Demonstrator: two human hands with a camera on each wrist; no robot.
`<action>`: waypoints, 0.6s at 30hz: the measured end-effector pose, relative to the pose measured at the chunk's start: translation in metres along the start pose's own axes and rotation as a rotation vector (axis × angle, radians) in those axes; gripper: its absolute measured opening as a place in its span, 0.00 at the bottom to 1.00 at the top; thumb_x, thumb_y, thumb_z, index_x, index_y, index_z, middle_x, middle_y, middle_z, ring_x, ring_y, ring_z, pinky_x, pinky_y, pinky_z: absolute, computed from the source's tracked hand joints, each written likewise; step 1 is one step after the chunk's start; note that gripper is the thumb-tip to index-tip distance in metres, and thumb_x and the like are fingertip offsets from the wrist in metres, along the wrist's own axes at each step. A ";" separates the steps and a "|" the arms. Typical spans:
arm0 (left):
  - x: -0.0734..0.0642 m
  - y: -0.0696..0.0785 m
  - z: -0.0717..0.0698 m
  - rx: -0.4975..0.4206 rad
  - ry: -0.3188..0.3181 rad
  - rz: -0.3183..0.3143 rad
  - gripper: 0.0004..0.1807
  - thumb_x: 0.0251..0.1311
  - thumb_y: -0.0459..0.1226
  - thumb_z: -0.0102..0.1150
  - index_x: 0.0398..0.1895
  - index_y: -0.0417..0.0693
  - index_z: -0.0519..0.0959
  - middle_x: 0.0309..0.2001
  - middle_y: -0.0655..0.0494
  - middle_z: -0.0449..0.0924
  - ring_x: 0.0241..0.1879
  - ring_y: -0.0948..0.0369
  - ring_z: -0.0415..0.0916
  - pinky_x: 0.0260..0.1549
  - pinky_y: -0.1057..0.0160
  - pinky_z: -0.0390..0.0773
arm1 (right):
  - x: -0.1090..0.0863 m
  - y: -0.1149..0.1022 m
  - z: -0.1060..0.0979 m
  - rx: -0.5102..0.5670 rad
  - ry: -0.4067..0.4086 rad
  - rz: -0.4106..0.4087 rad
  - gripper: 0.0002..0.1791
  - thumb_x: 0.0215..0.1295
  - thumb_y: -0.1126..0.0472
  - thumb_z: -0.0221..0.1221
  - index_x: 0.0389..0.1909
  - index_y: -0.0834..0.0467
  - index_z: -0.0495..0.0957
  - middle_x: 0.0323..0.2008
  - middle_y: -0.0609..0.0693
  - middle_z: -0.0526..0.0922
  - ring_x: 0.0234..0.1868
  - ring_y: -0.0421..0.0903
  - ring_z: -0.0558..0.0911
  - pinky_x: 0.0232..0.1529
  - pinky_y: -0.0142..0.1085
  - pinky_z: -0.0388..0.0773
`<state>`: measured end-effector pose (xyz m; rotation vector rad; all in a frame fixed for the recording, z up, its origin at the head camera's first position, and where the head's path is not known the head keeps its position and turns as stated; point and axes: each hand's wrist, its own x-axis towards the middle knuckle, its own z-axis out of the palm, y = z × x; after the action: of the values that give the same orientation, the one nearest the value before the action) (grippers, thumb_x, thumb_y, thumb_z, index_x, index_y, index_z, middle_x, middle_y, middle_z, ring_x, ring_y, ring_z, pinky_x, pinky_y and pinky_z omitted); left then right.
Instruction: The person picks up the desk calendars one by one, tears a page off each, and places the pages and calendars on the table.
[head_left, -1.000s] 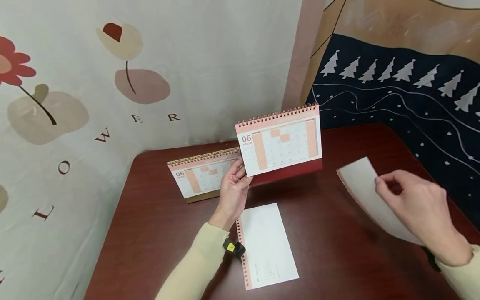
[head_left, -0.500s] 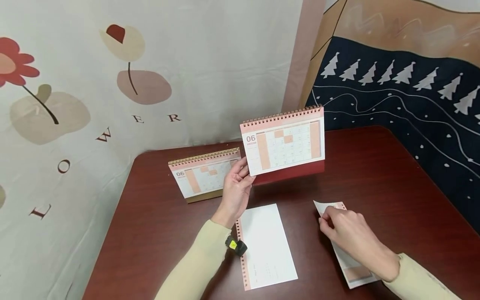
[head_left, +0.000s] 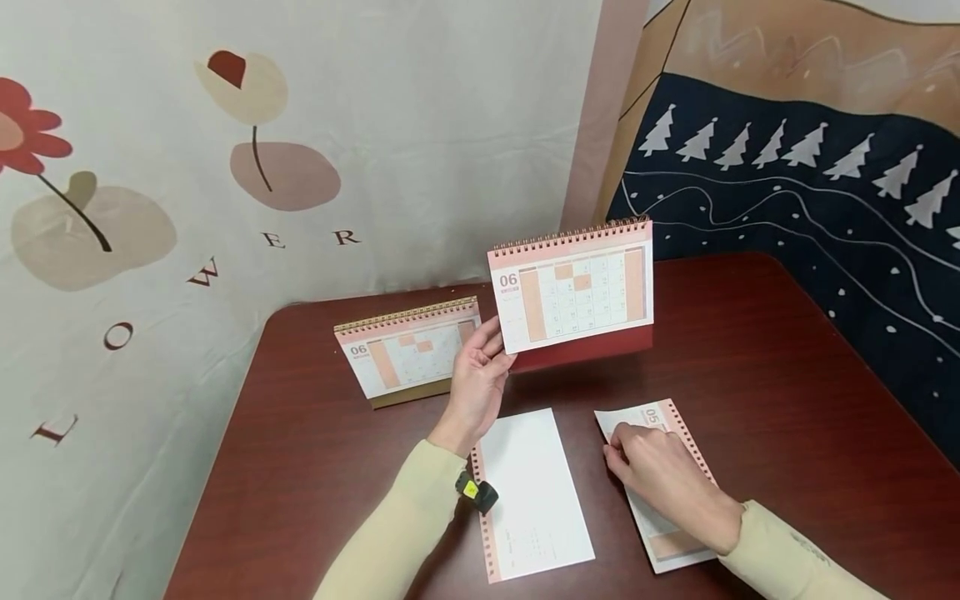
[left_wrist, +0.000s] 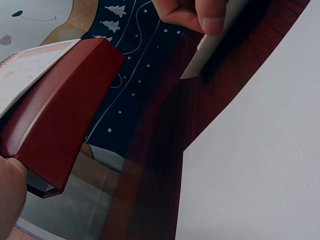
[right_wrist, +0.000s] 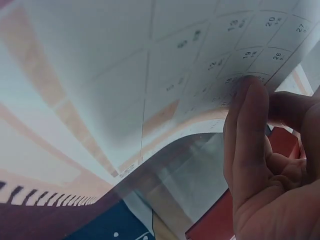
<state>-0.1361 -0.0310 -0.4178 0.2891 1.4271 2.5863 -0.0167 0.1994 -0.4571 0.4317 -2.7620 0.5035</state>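
Note:
My left hand grips the lower left corner of a spiral desk calendar, which shows month 06 and is held up above the table. Its dark red stand shows from the side in the left wrist view. My right hand pinches the edge of a loose calendar page marked 05, with punched holes along its far right edge. The page bows upward between thumb and fingers in the right wrist view. Between the hands a blank-backed loose page lies on the table, its punched edge to the left.
Another spiral calendar on a gold-brown stand, also on 06, stands behind my left hand. The dark red-brown table meets a pale printed curtain at the back and a navy cloth with trees at the right.
My right hand has swung left and down with the page, turning its printed 05 side up and bringing it beside the other loose page. The held calendar has drifted slightly right.

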 end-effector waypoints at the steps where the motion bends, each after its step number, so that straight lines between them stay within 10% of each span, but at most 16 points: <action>1: 0.000 0.000 0.000 0.002 0.000 0.000 0.29 0.68 0.15 0.41 0.73 0.29 0.63 0.68 0.35 0.73 0.56 0.61 0.81 0.54 0.68 0.78 | 0.000 -0.001 0.001 0.001 -0.005 0.006 0.15 0.56 0.66 0.71 0.20 0.50 0.75 0.15 0.38 0.71 0.17 0.34 0.69 0.15 0.32 0.65; 18: 0.011 -0.010 0.000 0.014 -0.005 0.004 0.27 0.68 0.15 0.42 0.70 0.31 0.66 0.65 0.38 0.78 0.54 0.61 0.81 0.53 0.67 0.77 | 0.012 0.041 -0.063 -0.027 0.056 0.237 0.05 0.64 0.56 0.66 0.34 0.53 0.85 0.22 0.42 0.77 0.17 0.40 0.67 0.14 0.37 0.62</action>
<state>-0.1459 -0.0231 -0.4257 0.2998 1.4444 2.5782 -0.0271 0.2575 -0.4085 0.0811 -2.7762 0.5238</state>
